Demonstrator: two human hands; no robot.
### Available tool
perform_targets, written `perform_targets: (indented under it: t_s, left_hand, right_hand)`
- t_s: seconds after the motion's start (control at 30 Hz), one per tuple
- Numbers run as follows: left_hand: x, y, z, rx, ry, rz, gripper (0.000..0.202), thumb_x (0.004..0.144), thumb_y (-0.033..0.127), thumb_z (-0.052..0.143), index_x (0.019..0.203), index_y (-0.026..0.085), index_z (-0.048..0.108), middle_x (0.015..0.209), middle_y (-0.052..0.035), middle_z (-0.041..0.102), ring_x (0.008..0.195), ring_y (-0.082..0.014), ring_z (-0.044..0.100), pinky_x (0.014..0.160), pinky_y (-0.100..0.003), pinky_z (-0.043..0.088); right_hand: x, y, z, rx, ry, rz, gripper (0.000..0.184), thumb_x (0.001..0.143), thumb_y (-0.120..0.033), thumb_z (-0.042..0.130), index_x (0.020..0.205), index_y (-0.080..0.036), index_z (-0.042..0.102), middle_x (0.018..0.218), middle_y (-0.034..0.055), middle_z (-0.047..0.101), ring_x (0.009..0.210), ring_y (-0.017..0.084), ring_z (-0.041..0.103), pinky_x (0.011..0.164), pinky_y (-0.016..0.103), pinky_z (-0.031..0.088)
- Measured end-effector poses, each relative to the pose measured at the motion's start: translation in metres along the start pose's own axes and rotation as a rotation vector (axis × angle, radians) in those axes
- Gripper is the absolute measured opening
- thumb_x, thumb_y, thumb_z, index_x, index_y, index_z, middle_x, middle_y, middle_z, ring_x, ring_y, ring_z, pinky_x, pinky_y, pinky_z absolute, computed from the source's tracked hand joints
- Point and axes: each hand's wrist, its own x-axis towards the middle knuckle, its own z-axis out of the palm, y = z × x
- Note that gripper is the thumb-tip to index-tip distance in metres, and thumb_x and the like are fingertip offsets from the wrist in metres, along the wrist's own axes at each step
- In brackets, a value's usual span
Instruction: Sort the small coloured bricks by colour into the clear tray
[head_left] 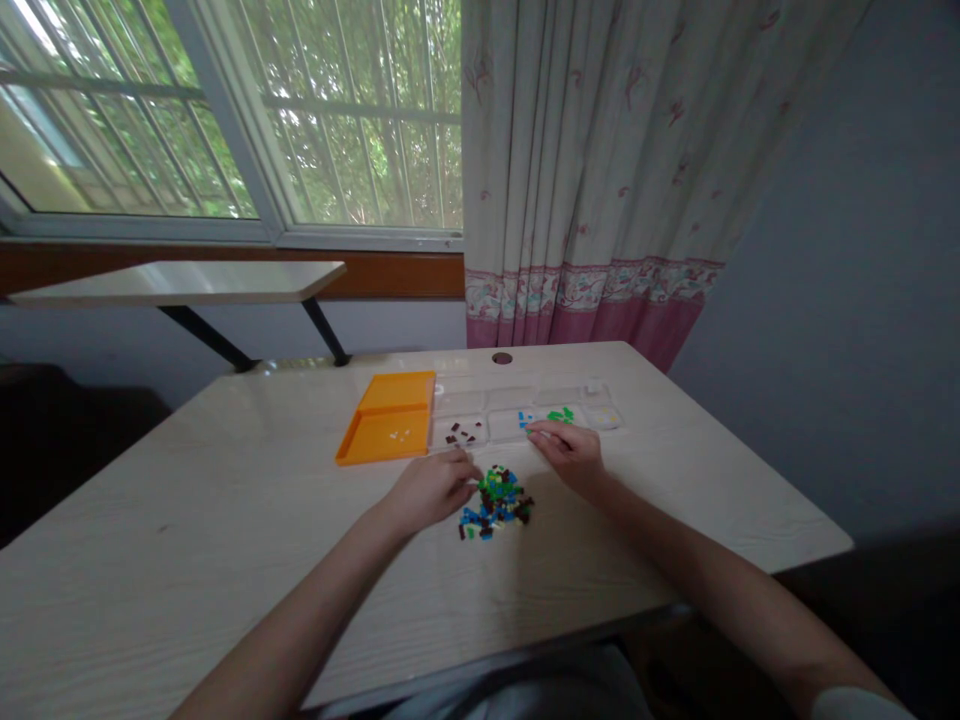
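Observation:
A loose pile of small building bricks (495,505), green, blue, dark brown and pale yellow, lies on the table. At its left edge is my left hand (439,487), fingers curled together; whatever they pinch is too small to make out. My right hand (571,452) hangs over the front of a clear compartment tray (496,428), thumb and fingertips pressed together beside some blue bricks (524,418). What its fingertips hold is not clear. Green bricks (560,414) lie just beyond that hand, and dark brown bricks (463,434) occupy a compartment on the left.
An open orange case (382,428) adjoins the tray on the left, with several white bits (400,435) inside. A raised shelf (180,282) on black legs stands at the table's back left. A round cable hole (502,358) is near the back edge, below the curtain (592,180).

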Motion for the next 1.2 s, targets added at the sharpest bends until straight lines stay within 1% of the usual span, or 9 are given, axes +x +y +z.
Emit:
perform_targets:
  t_s: [0.13,0.23,0.37,0.5,0.63,0.7,0.9,1.1,1.2]
  left_hand:
    - [-0.001,0.0,-0.004,0.081,-0.012,0.015,0.025,0.083,0.023,0.04,0.098,0.022,0.06,0.088,-0.0049,0.056,0.078,-0.0153,0.055,0.064,-0.022,0.041]
    - [-0.001,-0.001,-0.004,0.158,-0.01,0.018,0.023,0.083,0.024,0.039,0.092,0.02,0.06,0.086,-0.0047,0.054,0.074,-0.0149,0.055,0.061,-0.022,0.041]
    - [0.0,-0.004,-0.003,0.219,-0.004,0.009,0.02,0.084,0.024,0.038,0.085,0.019,0.058,0.084,-0.0044,0.054,0.072,-0.0146,0.054,0.059,-0.022,0.041]
    - [0.0,-0.006,-0.003,0.203,-0.009,-0.004,0.019,0.084,0.024,0.038,0.084,0.018,0.056,0.083,-0.0043,0.054,0.073,-0.0147,0.055,0.061,-0.022,0.041]
    - [-0.001,-0.007,-0.003,0.187,0.004,-0.017,0.018,0.082,0.024,0.04,0.088,0.018,0.056,0.086,-0.0041,0.055,0.074,-0.0156,0.055,0.062,-0.024,0.041]
    - [-0.001,-0.007,-0.002,0.191,0.004,-0.01,0.018,0.082,0.024,0.04,0.088,0.019,0.057,0.086,-0.0039,0.056,0.074,-0.0158,0.056,0.062,-0.024,0.041]
    - [-0.001,-0.008,-0.002,0.177,0.02,0.014,0.02,0.083,0.026,0.041,0.086,0.02,0.059,0.082,-0.0026,0.057,0.071,-0.0146,0.055,0.06,-0.023,0.04]
    - [0.0,-0.009,0.001,0.151,0.063,0.026,0.021,0.084,0.025,0.041,0.083,0.019,0.061,0.079,-0.0023,0.057,0.071,-0.0138,0.056,0.061,-0.022,0.041]
    - [0.001,-0.006,0.003,0.125,0.132,0.027,0.022,0.085,0.026,0.04,0.085,0.019,0.061,0.079,-0.0026,0.058,0.071,-0.0135,0.056,0.061,-0.022,0.041]
  right_hand:
    - [0.008,0.01,-0.009,-0.065,-0.034,-0.011,0.03,0.082,-0.04,0.048,0.08,-0.019,0.07,0.044,-0.0025,0.052,0.039,0.007,0.04,0.045,0.019,0.034]
    - [0.02,0.028,-0.024,-0.174,-0.172,0.022,0.032,0.083,-0.04,0.046,0.086,-0.018,0.069,0.05,-0.001,0.055,0.043,0.009,0.044,0.049,0.019,0.034]
    - [0.032,0.056,-0.04,-0.402,-0.343,0.144,0.029,0.083,-0.038,0.045,0.092,-0.021,0.067,0.057,0.0003,0.059,0.05,0.012,0.051,0.052,0.021,0.033]
    - [0.034,0.074,-0.043,-0.555,-0.465,0.227,0.028,0.083,-0.036,0.043,0.095,-0.024,0.065,0.067,0.0018,0.066,0.063,0.015,0.057,0.057,0.023,0.035]
    - [0.033,0.08,-0.045,-0.621,-0.534,0.252,0.028,0.084,-0.034,0.042,0.098,-0.025,0.065,0.088,0.0038,0.068,0.077,0.018,0.06,0.063,0.024,0.038]
    - [0.033,0.082,-0.046,-0.628,-0.552,0.255,0.029,0.084,-0.034,0.041,0.098,-0.025,0.065,0.093,0.0045,0.068,0.081,0.019,0.06,0.066,0.025,0.039]
    - [0.032,0.069,-0.041,-0.583,-0.555,0.251,0.029,0.085,-0.033,0.041,0.1,-0.025,0.064,0.084,0.0043,0.069,0.074,0.018,0.061,0.062,0.024,0.04]
    - [0.016,0.029,-0.013,-0.397,-0.652,0.059,0.027,0.085,-0.031,0.042,0.099,-0.024,0.064,0.085,0.0021,0.069,0.073,0.014,0.062,0.065,0.022,0.042]
    - [0.002,0.012,0.003,-0.317,-0.648,-0.031,0.025,0.084,-0.031,0.044,0.097,-0.025,0.065,0.091,0.0007,0.069,0.077,0.013,0.063,0.068,0.021,0.042]
